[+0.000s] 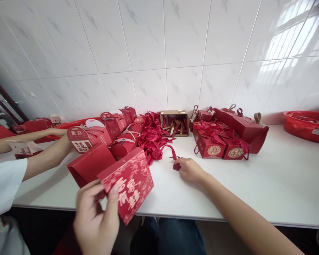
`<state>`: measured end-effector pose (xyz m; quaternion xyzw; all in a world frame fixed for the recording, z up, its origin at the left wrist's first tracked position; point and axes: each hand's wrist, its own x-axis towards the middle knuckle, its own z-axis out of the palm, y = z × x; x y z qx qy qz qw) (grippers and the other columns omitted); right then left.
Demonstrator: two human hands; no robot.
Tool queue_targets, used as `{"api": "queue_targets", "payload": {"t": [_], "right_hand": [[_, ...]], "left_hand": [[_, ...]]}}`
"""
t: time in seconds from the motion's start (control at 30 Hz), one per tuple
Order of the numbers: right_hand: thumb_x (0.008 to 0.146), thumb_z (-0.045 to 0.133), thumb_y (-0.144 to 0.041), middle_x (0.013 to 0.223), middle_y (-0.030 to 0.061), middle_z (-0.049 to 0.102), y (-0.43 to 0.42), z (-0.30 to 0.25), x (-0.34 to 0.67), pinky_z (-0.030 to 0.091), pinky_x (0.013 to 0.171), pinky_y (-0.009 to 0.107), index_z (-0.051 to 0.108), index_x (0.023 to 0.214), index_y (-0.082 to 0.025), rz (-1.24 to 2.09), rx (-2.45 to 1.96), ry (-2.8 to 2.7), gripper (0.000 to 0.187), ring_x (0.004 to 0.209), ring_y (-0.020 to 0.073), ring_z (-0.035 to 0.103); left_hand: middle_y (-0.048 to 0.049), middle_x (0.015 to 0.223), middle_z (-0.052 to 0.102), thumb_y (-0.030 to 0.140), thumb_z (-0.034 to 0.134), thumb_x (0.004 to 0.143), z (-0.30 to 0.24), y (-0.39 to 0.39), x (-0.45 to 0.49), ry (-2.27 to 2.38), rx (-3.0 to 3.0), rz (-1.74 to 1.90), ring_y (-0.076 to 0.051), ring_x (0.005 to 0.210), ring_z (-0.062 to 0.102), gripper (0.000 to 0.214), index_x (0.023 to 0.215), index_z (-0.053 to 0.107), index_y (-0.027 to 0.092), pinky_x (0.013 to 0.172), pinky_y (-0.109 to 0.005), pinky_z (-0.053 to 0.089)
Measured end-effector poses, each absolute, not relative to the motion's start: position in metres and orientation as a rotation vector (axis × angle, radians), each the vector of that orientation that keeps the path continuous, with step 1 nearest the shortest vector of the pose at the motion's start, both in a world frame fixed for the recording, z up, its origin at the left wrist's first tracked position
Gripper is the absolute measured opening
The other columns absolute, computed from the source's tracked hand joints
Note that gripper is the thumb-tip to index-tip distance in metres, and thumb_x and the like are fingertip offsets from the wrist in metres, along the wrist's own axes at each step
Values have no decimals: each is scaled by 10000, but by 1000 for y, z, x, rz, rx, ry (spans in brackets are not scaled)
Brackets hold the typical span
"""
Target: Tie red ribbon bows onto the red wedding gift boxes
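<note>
My left hand (97, 216) pinches a red gift box (134, 184) by its left edge, in front of the table's near edge. Pale Chinese characters and a floral print cover its face, and small holes show near its top. Over the white tabletop, my right hand (190, 170) closes on a red ribbon (172, 151) with a dark red flower-shaped piece (177, 166) hanging at the fingers. The ribbon's other end leads toward a heap of red ribbons (151, 138). Another red box (91, 164), printed side hidden, sits just behind the one in my left hand.
A small cardboard box (187, 129) holds ribbon loops against the tiled wall. Finished-looking red boxes (211, 145) stand in a group to the right. Farther right is a red basin (305, 125). At left, a co-worker's arm (48, 157) reaches among more red boxes (111, 129).
</note>
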<state>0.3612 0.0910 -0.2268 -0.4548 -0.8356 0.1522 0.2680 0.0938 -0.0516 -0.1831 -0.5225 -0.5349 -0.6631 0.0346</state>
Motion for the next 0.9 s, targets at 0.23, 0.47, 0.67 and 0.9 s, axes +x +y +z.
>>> {"api": "queue_targets", "payload": {"t": [0.23,0.47,0.67,0.9], "right_hand": [[837,549,-171,1003,79,705,67,-223,363,474,805,335,674,1046,-218,333,-1370,-2283,247,911,231,656],[853,615,-431,1279,86,610,-19,-229,404,463,966,381,642,1164,-242,329,-1210,-2394,364,1132,251,594],[910,515,-162,1192,70,663,-79,-264,425,504,901,388,647,1116,-277,119,-1018,-2273,271,1107,221,607],[891,557,-230,827,60,721,-94,-250,394,554,716,306,652,864,-212,596,-970,-1528,100,789,182,685]], "left_hand": [[-63,1019,552,327,604,846,-199,-2,135,-1611,-2085,-1852,-213,951,570,192,986,534,215,838,-363,498],[-171,1326,379,307,666,789,-205,-38,164,-1549,-1934,-1773,-324,1254,394,641,1326,330,209,1012,-519,384],[-123,1237,470,229,623,827,-228,-91,166,-1579,-1962,-1852,-283,1198,453,400,1193,461,223,1004,-458,386],[-70,1150,534,225,568,867,-219,-104,167,-1636,-2237,-1834,-242,1144,506,131,996,550,242,987,-412,410]]}}
